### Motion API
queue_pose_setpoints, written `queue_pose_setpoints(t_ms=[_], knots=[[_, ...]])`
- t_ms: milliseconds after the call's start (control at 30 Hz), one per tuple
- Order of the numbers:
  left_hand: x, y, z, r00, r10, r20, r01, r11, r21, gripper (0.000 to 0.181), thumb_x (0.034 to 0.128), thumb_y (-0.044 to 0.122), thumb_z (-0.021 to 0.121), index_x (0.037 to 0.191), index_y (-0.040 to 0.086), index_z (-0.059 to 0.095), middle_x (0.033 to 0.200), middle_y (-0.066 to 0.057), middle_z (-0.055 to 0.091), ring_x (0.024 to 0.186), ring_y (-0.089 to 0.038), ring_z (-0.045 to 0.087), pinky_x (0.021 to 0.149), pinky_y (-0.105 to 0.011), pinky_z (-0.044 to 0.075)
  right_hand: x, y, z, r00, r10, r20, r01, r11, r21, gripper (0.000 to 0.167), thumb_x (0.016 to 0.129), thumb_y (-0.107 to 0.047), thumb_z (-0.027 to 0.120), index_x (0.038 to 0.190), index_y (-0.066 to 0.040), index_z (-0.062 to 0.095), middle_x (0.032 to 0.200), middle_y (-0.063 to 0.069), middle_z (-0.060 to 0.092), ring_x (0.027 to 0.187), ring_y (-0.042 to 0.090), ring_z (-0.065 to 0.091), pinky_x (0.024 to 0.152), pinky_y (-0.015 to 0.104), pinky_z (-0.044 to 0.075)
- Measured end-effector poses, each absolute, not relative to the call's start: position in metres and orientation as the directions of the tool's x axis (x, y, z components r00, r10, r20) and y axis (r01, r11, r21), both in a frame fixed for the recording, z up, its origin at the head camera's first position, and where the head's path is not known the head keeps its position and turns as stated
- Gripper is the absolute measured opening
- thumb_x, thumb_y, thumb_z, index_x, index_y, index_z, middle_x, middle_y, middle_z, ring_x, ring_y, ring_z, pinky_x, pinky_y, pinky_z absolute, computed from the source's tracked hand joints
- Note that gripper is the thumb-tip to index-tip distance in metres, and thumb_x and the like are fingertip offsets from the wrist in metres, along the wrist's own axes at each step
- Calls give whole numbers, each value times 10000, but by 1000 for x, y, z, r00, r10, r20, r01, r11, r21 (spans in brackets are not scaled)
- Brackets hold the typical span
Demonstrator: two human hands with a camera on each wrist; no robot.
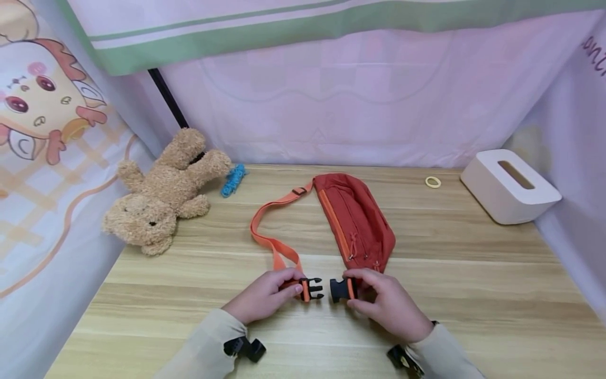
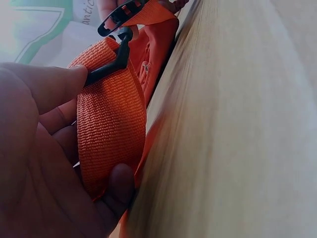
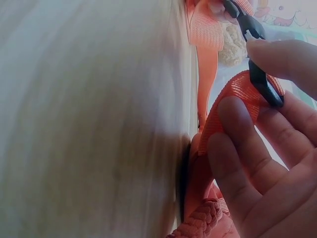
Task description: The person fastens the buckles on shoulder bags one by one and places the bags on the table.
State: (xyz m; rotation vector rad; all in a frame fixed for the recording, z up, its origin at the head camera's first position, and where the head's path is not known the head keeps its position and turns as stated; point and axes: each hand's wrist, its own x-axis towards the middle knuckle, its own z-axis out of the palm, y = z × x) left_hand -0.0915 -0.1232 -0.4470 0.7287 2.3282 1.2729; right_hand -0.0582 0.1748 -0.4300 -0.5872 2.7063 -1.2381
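A red waist bag (image 1: 352,218) with an orange zip and an orange strap (image 1: 265,239) lies on the table. My left hand (image 1: 267,295) pinches the black pronged buckle half (image 1: 312,289) at the strap's end. In the left wrist view, orange webbing (image 2: 111,124) loops through that buckle half between thumb and fingers. My right hand (image 1: 390,302) holds the black socket buckle half (image 1: 338,290) near the bag's lower end. The prongs face the socket, with a small gap between the two halves. The right wrist view shows the thumb and fingers around the socket half (image 3: 265,87) and its webbing.
A brown teddy bear (image 1: 165,187) lies at the left, beside a blue bundle of cord (image 1: 233,180). At the back right are a pale yellow ring (image 1: 433,182) and a white tissue box (image 1: 508,184). Printed fabric (image 1: 331,121) hangs along the wooden table's (image 1: 473,295) far edge.
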Motion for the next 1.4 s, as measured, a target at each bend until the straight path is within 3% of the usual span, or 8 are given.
queue_pose_setpoints(t_ms=[1400], knots=[[-88, -113, -446, -770, 632, -88, 255, 431, 865, 161, 1058, 306, 530, 1134, 252, 661, 915, 99, 643, 800, -100, 581, 765, -303, 483, -57, 173, -431, -902, -421, 101, -345, 558, -755, 458, 838, -113, 827, 1259, -152, 650, 1002, -88, 653, 822, 88, 608, 716, 311, 526]])
